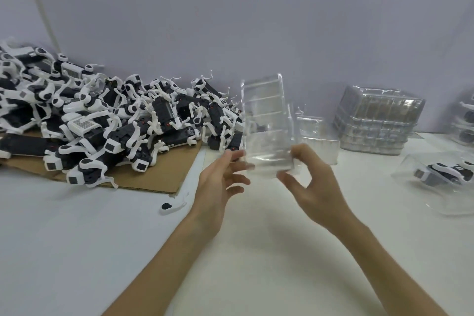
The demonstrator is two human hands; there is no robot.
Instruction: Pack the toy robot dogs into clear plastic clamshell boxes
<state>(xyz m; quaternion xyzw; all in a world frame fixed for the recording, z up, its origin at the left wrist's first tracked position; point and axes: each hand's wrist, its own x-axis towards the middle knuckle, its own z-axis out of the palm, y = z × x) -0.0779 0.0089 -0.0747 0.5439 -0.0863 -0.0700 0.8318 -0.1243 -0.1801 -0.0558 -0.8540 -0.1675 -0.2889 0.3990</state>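
Note:
An empty clear plastic clamshell box (265, 120) stands upright in the air above the white table (77, 238), its lid swung up. My right hand (310, 182) pinches its lower right corner between thumb and fingers. My left hand (220, 182) touches the lower left edge with straight, spread fingers. A big pile of black-and-white toy robot dogs (107, 120) lies to the left on a brown cardboard sheet (156, 177).
A stack of empty clamshell boxes (377, 120) stands at the back right, with another loose clear box (318, 136) just behind my hands. A packed dog in a clear box (446, 174) lies at the right edge. A small loose black-and-white part (170, 206) lies near the cardboard.

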